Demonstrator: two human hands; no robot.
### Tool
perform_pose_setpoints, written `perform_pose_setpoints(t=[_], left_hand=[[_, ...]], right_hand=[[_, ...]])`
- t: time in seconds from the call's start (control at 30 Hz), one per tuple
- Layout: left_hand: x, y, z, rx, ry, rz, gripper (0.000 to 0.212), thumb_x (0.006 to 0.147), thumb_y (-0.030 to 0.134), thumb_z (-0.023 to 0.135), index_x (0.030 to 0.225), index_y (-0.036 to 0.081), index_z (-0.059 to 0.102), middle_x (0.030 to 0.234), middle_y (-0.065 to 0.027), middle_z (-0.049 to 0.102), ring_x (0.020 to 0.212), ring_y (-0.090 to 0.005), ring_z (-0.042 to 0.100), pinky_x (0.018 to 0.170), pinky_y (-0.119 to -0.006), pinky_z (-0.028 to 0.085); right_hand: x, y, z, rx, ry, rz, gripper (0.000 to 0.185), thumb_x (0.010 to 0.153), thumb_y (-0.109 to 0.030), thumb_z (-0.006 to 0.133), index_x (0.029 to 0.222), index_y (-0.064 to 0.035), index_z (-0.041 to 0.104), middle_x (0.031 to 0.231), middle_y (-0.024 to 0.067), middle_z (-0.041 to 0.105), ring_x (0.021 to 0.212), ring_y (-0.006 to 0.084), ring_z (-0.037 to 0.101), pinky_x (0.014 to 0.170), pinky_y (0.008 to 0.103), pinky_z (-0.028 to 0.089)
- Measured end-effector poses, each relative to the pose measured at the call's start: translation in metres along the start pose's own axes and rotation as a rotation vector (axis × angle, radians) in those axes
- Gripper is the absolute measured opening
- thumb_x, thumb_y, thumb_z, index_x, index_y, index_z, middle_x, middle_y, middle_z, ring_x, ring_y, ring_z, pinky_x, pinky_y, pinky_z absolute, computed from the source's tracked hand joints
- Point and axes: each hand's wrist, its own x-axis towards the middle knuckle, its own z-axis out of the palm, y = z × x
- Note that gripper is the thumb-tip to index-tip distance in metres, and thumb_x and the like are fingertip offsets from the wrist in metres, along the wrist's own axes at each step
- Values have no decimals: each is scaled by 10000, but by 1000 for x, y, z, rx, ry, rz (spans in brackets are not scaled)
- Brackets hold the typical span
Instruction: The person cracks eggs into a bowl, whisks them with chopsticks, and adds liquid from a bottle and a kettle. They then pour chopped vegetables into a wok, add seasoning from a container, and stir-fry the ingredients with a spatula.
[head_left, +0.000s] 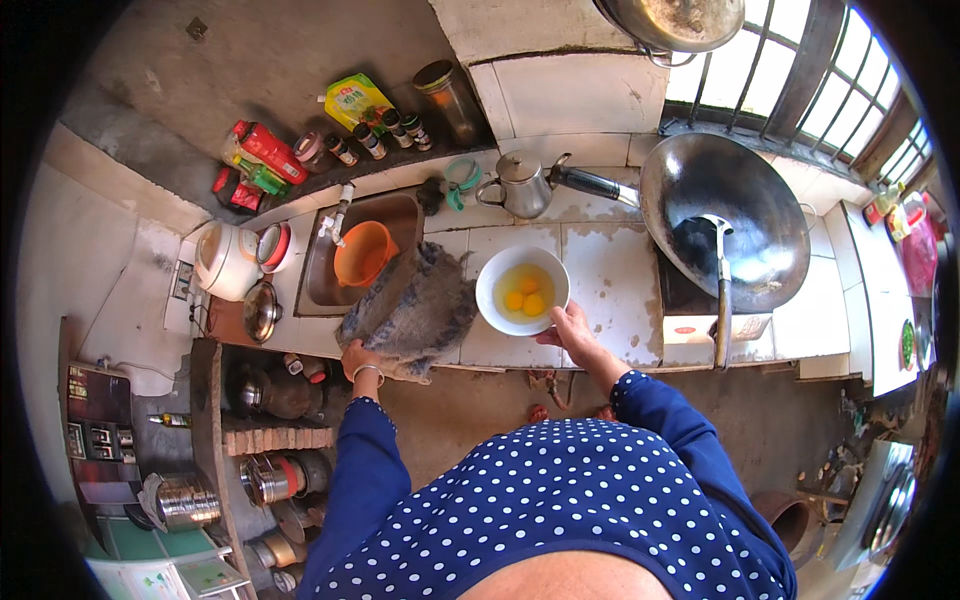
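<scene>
A white bowl (491, 271) with several raw egg yolks in clear egg white is held at its lower right rim by my right hand (571, 330), over the white tiled counter. My left hand (360, 360), with a bangle on the wrist, grips the lower left corner of a grey cloth (420, 307). The cloth lies partly over the edge of the sink (307, 289). Right of the bowl, a large wok (757, 225) sits on the stove with a metal spatula (721, 262) inside, its handle hanging over the front edge.
An orange basin (364, 251) stands in the sink. Behind the bowl is a metal kettle (523, 187), near a green-lidded jar (463, 176). A rice cooker (221, 259) and a pot lid (261, 311) are at left. Spice bottles (369, 141) line the ledge. A plate of chopped greens (907, 345) lies far right.
</scene>
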Motion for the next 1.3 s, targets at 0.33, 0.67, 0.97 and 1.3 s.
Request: perform_pose_setpoints(t=[0.33,0.67,0.97,1.3], left_hand=[[6,159,-5,-924,-8,745,311,762,204,560,1046,77,569,974,-111,621,829,-216,614,711,-318,469],[11,337,29,-890,-526,865,267,828,292,544,968,64,539,671,4,536,471,-91,512,400,-233,417],[4,342,-7,-730,-1011,729,323,856,372,480,705,89,510,574,10,468,401,-92,446,361,-218,334],[-2,308,-28,-786,-879,755,318,858,378,477,679,116,486,568,45,452,439,-56,443,388,-198,327]], right_hand=[[-9,3,0,114,-51,74,482,901,-322,406,1295,-106,231,1105,133,507,846,206,606,639,277,506],[-97,-29,-26,-702,375,-381,224,805,-98,559,1015,-20,564,827,108,625,650,178,614,569,271,499],[-181,-148,-130,-1941,894,-415,471,733,-32,563,1188,-94,453,1095,147,482,750,299,594,610,363,503],[-173,-130,-136,-2113,479,-223,628,735,-57,571,1289,-250,346,1387,99,225,971,258,537,692,384,494]])
